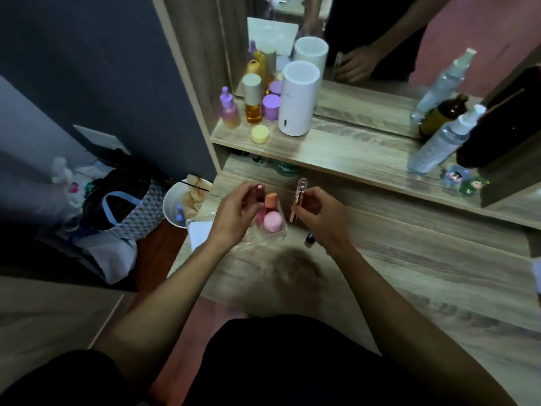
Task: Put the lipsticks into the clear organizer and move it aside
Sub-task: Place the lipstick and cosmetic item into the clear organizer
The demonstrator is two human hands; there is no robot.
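Observation:
The clear organizer (273,234) stands on the wooden desk between my hands. An orange-capped tube (271,199) and a round pink-capped item (273,222) stand inside it. My left hand (234,212) holds a dark pink lipstick (259,191) upright at the organizer's left side. My right hand (317,213) holds a rose-gold lipstick with a clear cap (298,199) upright, just to the right of the organizer. A small dark lipstick (309,238) lies on the desk under my right wrist.
On the shelf behind stand purple and amber bottles (253,101), a yellow jar (260,133), a white cylinder (298,98), spray bottles (442,142) and a mirror. A white bin (178,205) and bags sit on the floor at left. A white paper (199,232) lies at the desk's left edge.

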